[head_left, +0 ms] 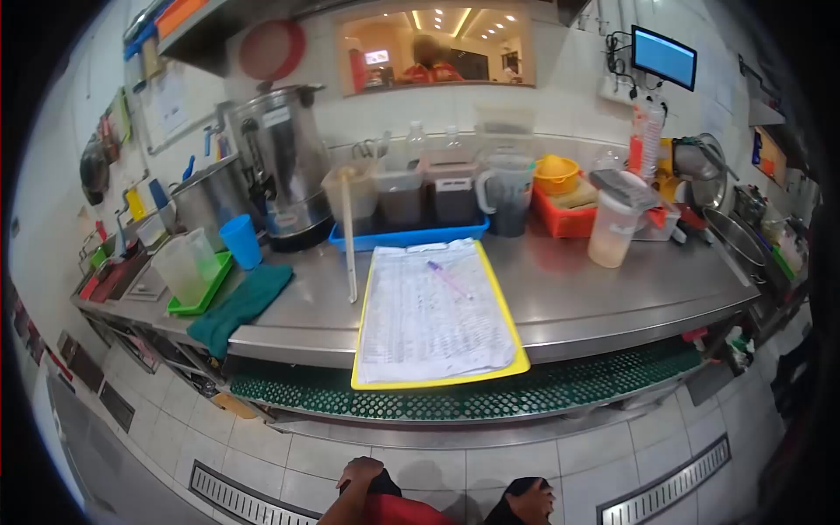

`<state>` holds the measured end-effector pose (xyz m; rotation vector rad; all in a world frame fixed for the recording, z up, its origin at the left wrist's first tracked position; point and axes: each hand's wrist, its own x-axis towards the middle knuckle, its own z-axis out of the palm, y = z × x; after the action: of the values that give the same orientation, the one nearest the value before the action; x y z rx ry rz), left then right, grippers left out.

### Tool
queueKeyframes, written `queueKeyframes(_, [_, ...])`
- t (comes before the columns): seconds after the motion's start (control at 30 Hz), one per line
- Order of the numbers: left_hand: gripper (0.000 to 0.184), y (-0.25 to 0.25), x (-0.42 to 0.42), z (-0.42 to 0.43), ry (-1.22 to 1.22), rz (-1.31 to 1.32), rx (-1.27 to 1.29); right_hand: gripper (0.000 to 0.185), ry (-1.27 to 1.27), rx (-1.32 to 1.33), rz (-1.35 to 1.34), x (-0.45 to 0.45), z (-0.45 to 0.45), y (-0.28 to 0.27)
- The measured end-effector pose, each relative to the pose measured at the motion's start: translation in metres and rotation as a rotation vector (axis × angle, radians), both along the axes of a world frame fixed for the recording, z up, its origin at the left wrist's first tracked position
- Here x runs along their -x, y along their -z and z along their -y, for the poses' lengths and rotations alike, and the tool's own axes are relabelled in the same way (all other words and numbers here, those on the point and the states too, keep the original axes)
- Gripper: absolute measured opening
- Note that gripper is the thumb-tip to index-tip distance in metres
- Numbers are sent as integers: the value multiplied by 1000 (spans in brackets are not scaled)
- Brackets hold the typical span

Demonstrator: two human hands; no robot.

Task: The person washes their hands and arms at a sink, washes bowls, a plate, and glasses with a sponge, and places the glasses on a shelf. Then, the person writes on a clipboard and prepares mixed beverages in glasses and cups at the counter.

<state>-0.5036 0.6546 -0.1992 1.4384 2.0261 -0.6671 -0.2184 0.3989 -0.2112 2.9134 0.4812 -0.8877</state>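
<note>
At the bottom of the head view, my left hand (360, 472) rests on a dark-clothed knee, fingers loosely laid over it. My right hand (530, 504) lies on the other knee, its fingers slightly apart and partly bent. Neither hand holds anything that I can see. Ahead of them, a yellow clipboard (520, 351) lies on the steel counter (577, 302), sticking out past its front edge. Written sheets (420, 328) are clipped to it, and a purple pen (449, 278) lies across the paper.
A blue tray (411, 234) with tubs stands behind the clipboard, beside a pitcher (507, 197). Left are a steel urn (284, 166), teal cloth (241, 308) and blue cup (241, 241). A lidded container (612, 232) stands right. A person (429, 66) shows through the opening.
</note>
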Motion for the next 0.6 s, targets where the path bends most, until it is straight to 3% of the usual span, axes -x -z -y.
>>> queueKeyframes(0.03, [58,-9,-3,3,-5,-49,58,91,-107,17,83,11,-2,-51])
queueKeyframes(0.1, [56,12,15,12,47,-58,120,109,4,176,-132,-6,-2,-13])
queueKeyframes(0.17, [56,4,23,31,89,-65,211,104,-25,206,-147,4,5,-30])
queueKeyframes(0.23, [53,-34,-5,72,100,-611,229,110,-63,226,-247,10,12,-35])
queueKeyframes(0.27, [53,-42,-10,78,118,-587,242,89,-108,238,-168,23,11,-73])
queueKeyframes(0.3, [53,-50,-11,83,130,-421,251,89,-105,254,-162,22,24,-100])
queueKeyframes(0.4, [53,-69,-14,103,148,22,228,51,-587,96,-253,23,61,-177])
queueKeyframes(0.6, [53,-122,-17,146,125,478,169,60,-609,81,-618,2,76,-236])
